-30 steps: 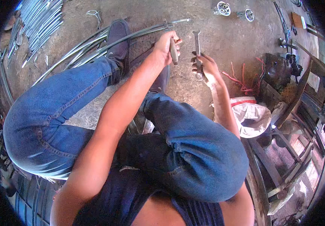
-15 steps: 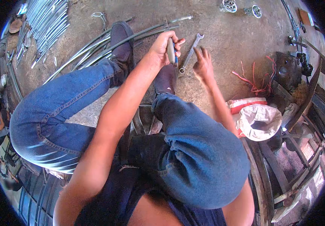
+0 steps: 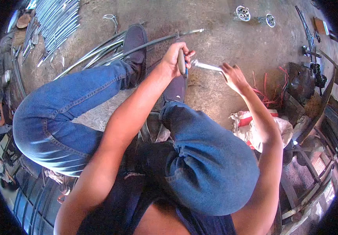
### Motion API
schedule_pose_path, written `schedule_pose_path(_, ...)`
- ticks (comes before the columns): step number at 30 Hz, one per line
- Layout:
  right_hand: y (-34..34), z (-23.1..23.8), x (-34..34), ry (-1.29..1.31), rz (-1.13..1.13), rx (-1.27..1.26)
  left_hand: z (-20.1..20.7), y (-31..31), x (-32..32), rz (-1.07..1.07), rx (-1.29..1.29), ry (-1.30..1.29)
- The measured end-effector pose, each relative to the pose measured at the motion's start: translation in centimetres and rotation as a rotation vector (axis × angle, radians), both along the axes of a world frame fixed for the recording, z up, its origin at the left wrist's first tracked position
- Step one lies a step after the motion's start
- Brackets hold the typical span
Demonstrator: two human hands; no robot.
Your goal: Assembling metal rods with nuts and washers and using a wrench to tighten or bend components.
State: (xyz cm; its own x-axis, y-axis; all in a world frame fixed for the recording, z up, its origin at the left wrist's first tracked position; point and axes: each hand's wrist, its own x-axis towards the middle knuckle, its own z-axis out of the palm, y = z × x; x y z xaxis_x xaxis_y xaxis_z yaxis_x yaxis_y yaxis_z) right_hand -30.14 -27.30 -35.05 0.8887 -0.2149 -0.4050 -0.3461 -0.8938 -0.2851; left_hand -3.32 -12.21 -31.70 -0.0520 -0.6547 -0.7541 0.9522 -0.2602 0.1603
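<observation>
My left hand [image 3: 173,58] is closed around a tool with grey and blue handles [image 3: 182,62], which looks like pliers. Its narrow dark end rises towards a long grey-green cable or hose [image 3: 161,38] with a metal end fitting; whether it grips the cable is hard to see. In my right hand [image 3: 234,76] is a silver combination wrench [image 3: 209,66], held by one end. The wrench's ring end points left, close to my left fingers. My dark shoes [image 3: 135,45] stand by the cable, one on each side of my left wrist.
Pale tubes [image 3: 94,58] lie beside my left shoe, with a stack of metal rods [image 3: 59,23] farther left. At right are red strips [image 3: 266,92], a white sack [image 3: 282,127] and a dark metal housing [image 3: 300,78]. Two round metal parts [image 3: 243,13] lie at the back.
My right hand has picked the wrench up from the floor and turned it sideways towards my left hand. The left hand keeps its hold on the pliers.
</observation>
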Motion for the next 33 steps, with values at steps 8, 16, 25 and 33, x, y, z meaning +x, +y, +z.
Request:
schedule_pose_path(8, 5.9, 9.4, 2.0, -0.011, -1.320, 0.891, 0.1, 2.0, -1.1, -0.013, 0.013, 0.008)
schedule_pose_path(16, 7.8, 13.4, 4.5, -0.036, -1.418, 0.938, 1.8, 3.7, -2.9, -0.014, 0.070, -0.029)
schedule_pose_path(25, 7.1, 14.1, 7.6, 0.007, -1.369, 1.084, 2.0, 4.3, -2.8, 0.014, 0.104, -0.086)
schedule_pose_path(33, 8.6, 13.7, 8.8, -0.004, -1.454, 1.079, 1.8, 4.1, -2.9, -0.004, 0.124, -0.087)
